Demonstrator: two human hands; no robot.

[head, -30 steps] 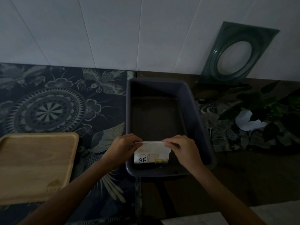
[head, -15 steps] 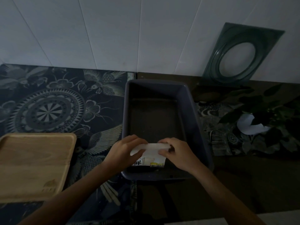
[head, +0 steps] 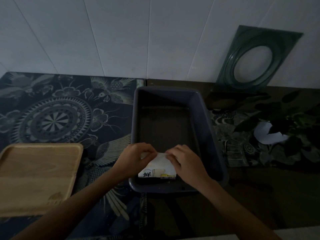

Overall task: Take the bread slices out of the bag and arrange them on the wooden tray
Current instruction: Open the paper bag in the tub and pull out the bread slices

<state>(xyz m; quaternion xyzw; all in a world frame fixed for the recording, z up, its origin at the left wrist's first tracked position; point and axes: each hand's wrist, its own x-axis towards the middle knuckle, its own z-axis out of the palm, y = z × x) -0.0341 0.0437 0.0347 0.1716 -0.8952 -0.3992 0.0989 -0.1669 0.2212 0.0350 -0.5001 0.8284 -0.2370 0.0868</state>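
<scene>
My left hand and right hand pinch the bread bag top, inside the grey tub; wooden tray at nine o'clock.

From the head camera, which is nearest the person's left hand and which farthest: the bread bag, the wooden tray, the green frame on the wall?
1. Bread bag: pinched by the left hand, inside the grey tub.
2. Wooden tray: to the hand's left.
3. Green frame: far right, leaning against the wall.
</scene>
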